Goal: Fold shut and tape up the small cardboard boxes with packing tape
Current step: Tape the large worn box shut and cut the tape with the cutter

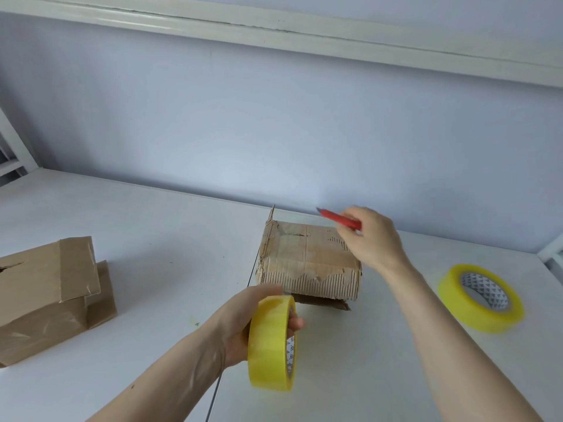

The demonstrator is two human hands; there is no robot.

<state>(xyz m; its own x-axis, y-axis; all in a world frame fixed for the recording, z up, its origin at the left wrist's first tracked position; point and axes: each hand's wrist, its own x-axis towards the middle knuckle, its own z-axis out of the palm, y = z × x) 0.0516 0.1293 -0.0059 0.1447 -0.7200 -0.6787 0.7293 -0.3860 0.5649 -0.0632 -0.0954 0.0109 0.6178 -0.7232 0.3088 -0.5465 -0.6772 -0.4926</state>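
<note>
A worn small cardboard box (307,263) with torn, peeled faces lies on the white table (158,226), its flaps folded down. My left hand (240,324) grips a yellow roll of packing tape (269,342), held upright just in front of the box. My right hand (373,239) hovers over the box's right end and holds a red utility knife (339,219) that points left and away from me.
A second yellow tape roll (481,300) lies flat on the table at the right. Two brown taped cardboard boxes (45,293) sit at the left edge. A grey-blue wall stands behind the table. A seam runs across the table top under my left arm.
</note>
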